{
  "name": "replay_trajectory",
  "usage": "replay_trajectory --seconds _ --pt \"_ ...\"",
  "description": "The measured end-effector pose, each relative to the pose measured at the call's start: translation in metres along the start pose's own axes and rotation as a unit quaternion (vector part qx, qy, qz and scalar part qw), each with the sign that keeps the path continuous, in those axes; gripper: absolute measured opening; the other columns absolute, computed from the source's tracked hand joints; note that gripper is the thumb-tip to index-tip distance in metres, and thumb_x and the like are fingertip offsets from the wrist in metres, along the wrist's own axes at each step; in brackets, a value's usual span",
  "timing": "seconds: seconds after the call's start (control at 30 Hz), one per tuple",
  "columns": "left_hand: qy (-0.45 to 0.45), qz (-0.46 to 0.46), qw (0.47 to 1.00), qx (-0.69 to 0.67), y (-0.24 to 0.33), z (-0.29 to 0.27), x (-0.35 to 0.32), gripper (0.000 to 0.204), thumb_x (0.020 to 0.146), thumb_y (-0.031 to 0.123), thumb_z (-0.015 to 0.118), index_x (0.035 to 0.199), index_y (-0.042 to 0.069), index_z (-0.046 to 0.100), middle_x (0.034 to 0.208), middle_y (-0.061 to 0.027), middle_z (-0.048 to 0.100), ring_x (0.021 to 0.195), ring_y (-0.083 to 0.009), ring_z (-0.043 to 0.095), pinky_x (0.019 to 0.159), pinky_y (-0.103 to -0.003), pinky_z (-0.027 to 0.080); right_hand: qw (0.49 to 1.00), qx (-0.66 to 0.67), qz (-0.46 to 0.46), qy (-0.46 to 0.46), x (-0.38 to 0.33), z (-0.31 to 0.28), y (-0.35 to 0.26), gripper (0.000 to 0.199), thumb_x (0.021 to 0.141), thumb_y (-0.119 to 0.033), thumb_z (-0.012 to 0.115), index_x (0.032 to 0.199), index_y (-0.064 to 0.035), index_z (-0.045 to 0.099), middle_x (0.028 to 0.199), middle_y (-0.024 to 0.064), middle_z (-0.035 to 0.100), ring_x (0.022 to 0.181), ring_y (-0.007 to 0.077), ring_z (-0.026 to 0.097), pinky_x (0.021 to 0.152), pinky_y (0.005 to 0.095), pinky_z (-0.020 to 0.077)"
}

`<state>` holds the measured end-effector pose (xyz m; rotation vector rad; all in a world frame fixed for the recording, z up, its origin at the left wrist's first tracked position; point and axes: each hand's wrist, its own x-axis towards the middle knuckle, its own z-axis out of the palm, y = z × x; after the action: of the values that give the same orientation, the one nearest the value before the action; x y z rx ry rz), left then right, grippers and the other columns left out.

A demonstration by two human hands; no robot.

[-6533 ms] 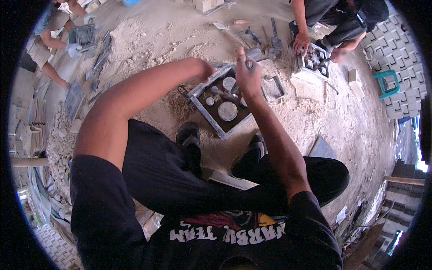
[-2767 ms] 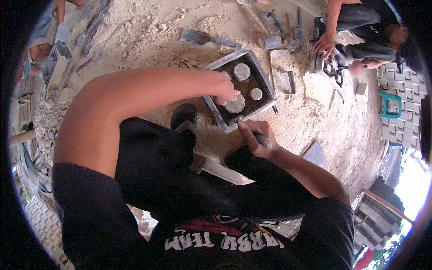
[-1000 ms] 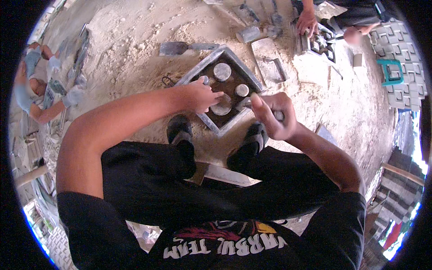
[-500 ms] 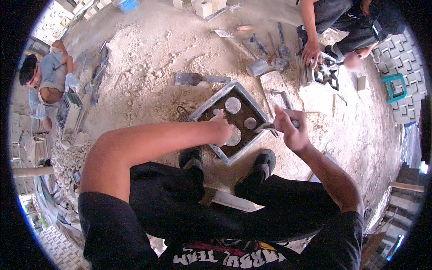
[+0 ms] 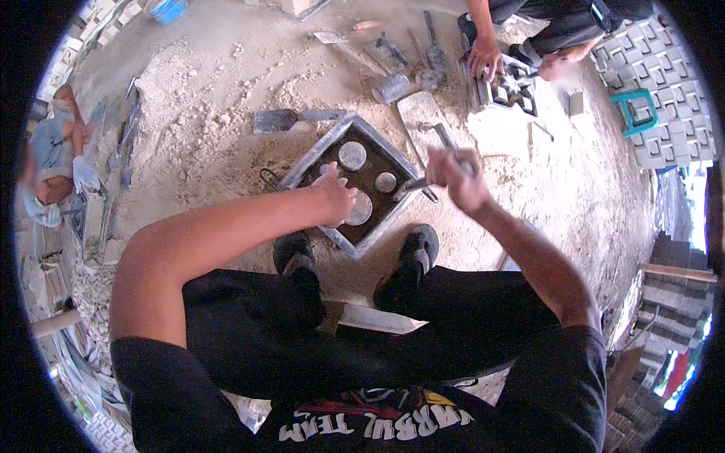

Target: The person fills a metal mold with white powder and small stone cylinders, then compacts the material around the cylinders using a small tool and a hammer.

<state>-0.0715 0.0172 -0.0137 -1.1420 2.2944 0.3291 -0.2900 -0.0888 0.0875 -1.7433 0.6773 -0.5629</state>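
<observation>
Between my feet lies a square metal mould frame (image 5: 387,231), turned cornerwise and filled with dark brown, grainy material. Several round grey discs (image 5: 353,156) of different sizes sit in it. My left hand (image 5: 334,199) reaches over the left part of the mould, fingers apart and partly covering two discs; whether the fingertips press on them I cannot tell. Beyond the right corner, my right hand (image 5: 458,180) is closed round a grey metal tool (image 5: 412,186), blurred by motion. Its end points at the frame's right rim; the hand hides the rest.
A flat-bladed trowel (image 5: 276,121) lies behind the mould. Farther off are a grey cylinder (image 5: 390,89) and several hand tools. At upper right a co-worker's hand (image 5: 485,59) rests by a star-patterned mould (image 5: 516,92), near a teal stool (image 5: 634,111). Another person (image 5: 54,151) crouches at left.
The whole view has shifted, so things sit farther left and higher. My left hand stays over the mould; my right hand, still holding the tool, has turned slightly and is more blurred.
</observation>
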Motion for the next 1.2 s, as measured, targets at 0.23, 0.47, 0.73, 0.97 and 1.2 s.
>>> replay_trajectory --seconds 0.23,0.47,0.73,0.97,1.2 --pt "-0.03 0.001 0.999 -0.041 0.001 -0.004 0.002 0.054 0.081 0.02 0.057 0.133 0.008 0.046 0.142 -0.01 0.04 0.127 -0.031 0.041 0.104 -0.064 0.019 0.994 0.089 0.032 -0.06 0.007 -0.011 0.0 0.026 0.093 -0.017 0.046 0.082 0.002 0.061 0.065 0.0033 0.052 0.06 0.0109 0.048 0.054 0.0269 0.0391" --pt "-0.049 -0.002 0.999 0.001 0.003 -0.013 0.007 0.053 0.079 0.03 0.058 0.127 0.006 0.052 0.136 -0.0087 0.046 0.124 -0.0289 0.044 0.102 -0.065 0.023 0.993 0.101 -0.03 -0.054 0.002 -0.012 0.015 0.028 0.094 -0.018 0.045 0.083 0.0015 0.061 0.064 0.0012 0.051 0.056 0.0102 0.044 0.052 0.026 0.0363" --pt "-0.011 0.026 0.999 -0.023 0.0 -0.012 0.005 0.036 0.074 0.025 0.06 0.102 0.004 0.064 0.113 -0.0141 0.059 0.117 -0.0333 0.049 0.098 -0.068 0.027 0.998 0.01 0.064 0.025 0.003 0.005 -0.012 0.048 0.095 -0.033 0.05 0.056 -0.0043 0.051 0.053 -0.0025 0.046 0.051 0.007 0.04 0.048 0.026 0.0309" --pt "-0.027 -0.008 0.999 -0.038 0.003 -0.005 0.008 0.043 0.075 0.027 0.063 0.115 0.009 0.062 0.129 -0.011 0.053 0.126 -0.0309 0.042 0.103 -0.065 0.019 0.999 0.037 -0.009 0.013 0.0 0.006 -0.023 0.043 0.096 -0.031 0.049 0.064 -0.0026 0.054 0.056 -0.0018 0.047 0.054 0.0076 0.042 0.048 0.027 0.0331" --pt "-0.084 0.013 0.996 0.007 0.002 -0.016 0.012 0.05 0.078 0.027 0.056 0.124 0.008 0.053 0.133 -0.0102 0.049 0.127 -0.0299 0.042 0.103 -0.067 0.02 0.994 0.052 -0.031 0.096 0.012 0.01 0.0 0.04 0.093 -0.032 0.055 0.067 -0.0025 0.059 0.056 -0.001 0.05 0.054 0.0072 0.045 0.046 0.0244 0.0315"
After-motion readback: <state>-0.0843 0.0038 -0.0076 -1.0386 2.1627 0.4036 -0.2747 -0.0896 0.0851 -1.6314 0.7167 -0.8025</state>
